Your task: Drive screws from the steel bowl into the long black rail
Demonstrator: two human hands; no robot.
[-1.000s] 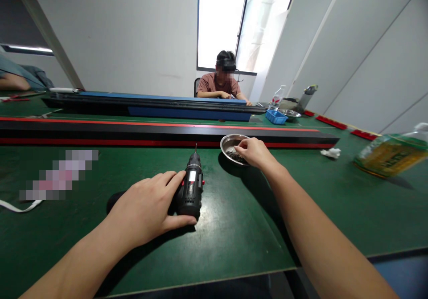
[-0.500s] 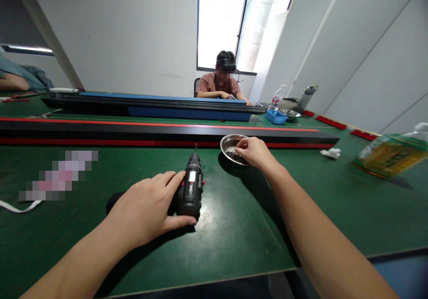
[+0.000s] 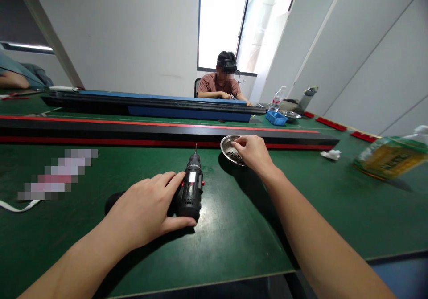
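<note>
A black cordless drill (image 3: 191, 192) lies on its side on the green table, its thin bit pointing away from me. My left hand (image 3: 150, 210) is wrapped over the drill's handle, thumb behind the motor housing. Over a small round metal bowl (image 3: 223, 144) is my right hand (image 3: 254, 152), its thumb and fingertips pinched together near the rim. Whatever the pinch holds is too small or hidden to make out. Small dark pieces that look like screws (image 3: 235, 157) cover the bottom of the bowl, partly hidden by the hand.
A long black beam with red stripes (image 3: 160, 132) lies across the table just beyond the drill and bowl. Crumpled tissue (image 3: 331, 155) and a large bottle of yellow liquid (image 3: 391, 158) are at the right. Behind the beam, a person (image 3: 217, 83) sits near a blue basket (image 3: 276, 118).
My right hand has lifted slightly and shifted a little left over the bowl, its fingertips still pinched. My left hand and the drill have stayed in place.
</note>
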